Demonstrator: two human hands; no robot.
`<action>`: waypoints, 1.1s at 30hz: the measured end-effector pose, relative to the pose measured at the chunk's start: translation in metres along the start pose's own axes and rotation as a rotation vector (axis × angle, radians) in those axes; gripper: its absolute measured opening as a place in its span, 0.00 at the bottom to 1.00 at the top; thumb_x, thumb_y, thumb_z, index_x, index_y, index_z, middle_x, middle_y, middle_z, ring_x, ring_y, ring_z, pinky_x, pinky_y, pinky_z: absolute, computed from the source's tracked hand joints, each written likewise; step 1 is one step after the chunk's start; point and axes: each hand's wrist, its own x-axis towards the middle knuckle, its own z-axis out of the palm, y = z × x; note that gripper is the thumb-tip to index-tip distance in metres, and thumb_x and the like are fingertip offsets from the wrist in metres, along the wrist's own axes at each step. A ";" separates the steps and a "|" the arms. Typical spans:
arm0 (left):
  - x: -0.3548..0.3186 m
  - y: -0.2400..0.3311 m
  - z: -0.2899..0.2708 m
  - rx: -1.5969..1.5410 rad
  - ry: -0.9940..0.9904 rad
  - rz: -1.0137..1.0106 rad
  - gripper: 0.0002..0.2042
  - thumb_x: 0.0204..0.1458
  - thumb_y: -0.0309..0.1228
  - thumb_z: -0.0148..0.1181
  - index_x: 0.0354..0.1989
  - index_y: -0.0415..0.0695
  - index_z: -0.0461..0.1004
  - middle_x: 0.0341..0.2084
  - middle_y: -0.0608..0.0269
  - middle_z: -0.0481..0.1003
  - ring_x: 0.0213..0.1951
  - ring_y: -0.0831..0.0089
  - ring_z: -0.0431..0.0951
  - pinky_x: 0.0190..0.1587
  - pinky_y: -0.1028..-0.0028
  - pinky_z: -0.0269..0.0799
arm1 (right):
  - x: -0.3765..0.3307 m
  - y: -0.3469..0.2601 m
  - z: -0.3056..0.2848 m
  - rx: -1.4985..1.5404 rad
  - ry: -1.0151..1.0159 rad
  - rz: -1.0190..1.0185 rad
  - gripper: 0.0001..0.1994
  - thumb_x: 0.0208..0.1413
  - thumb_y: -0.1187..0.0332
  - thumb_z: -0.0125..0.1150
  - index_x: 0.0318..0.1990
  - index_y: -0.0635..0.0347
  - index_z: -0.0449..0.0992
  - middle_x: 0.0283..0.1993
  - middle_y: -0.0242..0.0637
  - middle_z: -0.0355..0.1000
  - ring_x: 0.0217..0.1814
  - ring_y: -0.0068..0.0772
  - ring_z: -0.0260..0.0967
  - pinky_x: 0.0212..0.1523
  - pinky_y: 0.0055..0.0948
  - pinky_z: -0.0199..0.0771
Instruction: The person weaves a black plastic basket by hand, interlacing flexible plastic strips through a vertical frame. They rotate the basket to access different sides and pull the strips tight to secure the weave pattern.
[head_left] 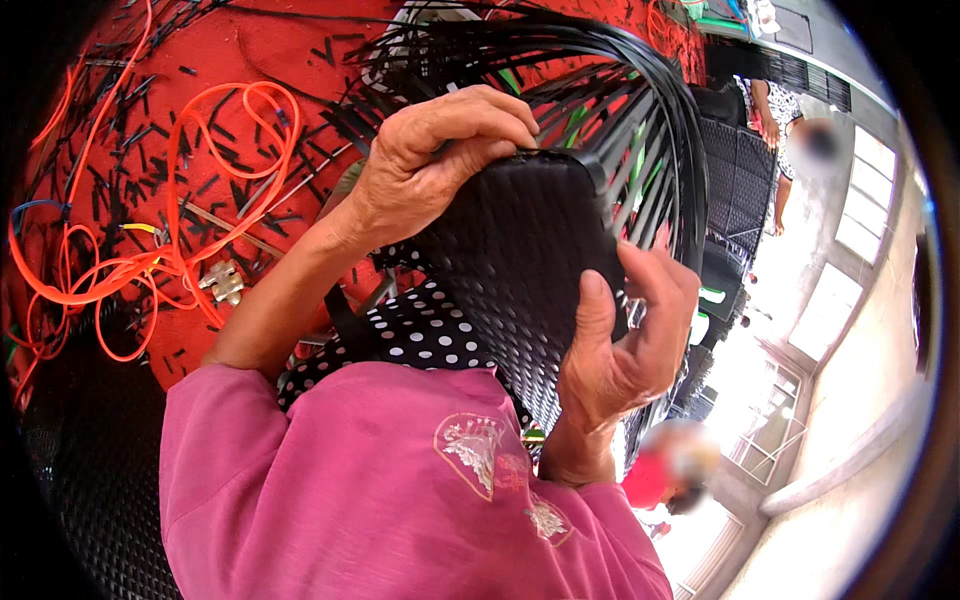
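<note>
Both hands grip a half-woven black basket held over the lap.

Left hand (440,150) curls closed over the basket (520,270) top edge; right hand (625,350) clamps its side, thumb pressed flat. Judging by the loose strips (640,130) fanning upward, steady pressure on the woven wall should keep them from slipping.

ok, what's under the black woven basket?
Under the black woven basket shows polka-dot cloth and, further back, the red floor with orange cord. The left hand and right hand grip it; its underside is hidden.
</note>
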 end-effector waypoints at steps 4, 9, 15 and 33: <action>0.010 0.025 0.013 0.079 -0.071 0.073 0.05 0.55 0.22 0.56 0.37 0.36 0.75 0.34 0.56 0.72 0.37 0.72 0.71 0.41 0.77 0.65 | -0.010 0.006 -0.018 0.085 0.086 0.027 0.14 0.46 0.74 0.69 0.41 0.65 0.75 0.36 0.43 0.69 0.36 0.37 0.67 0.38 0.29 0.68; 0.013 0.045 0.036 0.168 -0.084 0.139 0.05 0.53 0.18 0.54 0.38 0.35 0.74 0.30 0.55 0.70 0.32 0.70 0.70 0.35 0.76 0.64 | -0.020 0.011 -0.039 0.174 0.137 0.077 0.15 0.46 0.70 0.71 0.39 0.65 0.74 0.34 0.40 0.67 0.35 0.33 0.64 0.37 0.27 0.63; -0.013 0.058 0.051 0.184 -0.026 0.121 0.07 0.49 0.16 0.55 0.37 0.35 0.73 0.28 0.54 0.69 0.31 0.67 0.70 0.33 0.76 0.64 | -0.032 0.013 -0.059 0.216 0.009 0.049 0.14 0.44 0.72 0.72 0.36 0.65 0.74 0.30 0.39 0.66 0.30 0.31 0.61 0.30 0.27 0.60; 0.016 0.060 0.009 0.090 -0.341 -0.018 0.15 0.53 0.38 0.60 0.35 0.35 0.74 0.35 0.56 0.70 0.41 0.66 0.68 0.46 0.68 0.63 | -0.031 0.012 -0.049 0.208 -0.062 0.006 0.13 0.45 0.72 0.71 0.36 0.67 0.74 0.30 0.40 0.67 0.29 0.33 0.62 0.28 0.27 0.61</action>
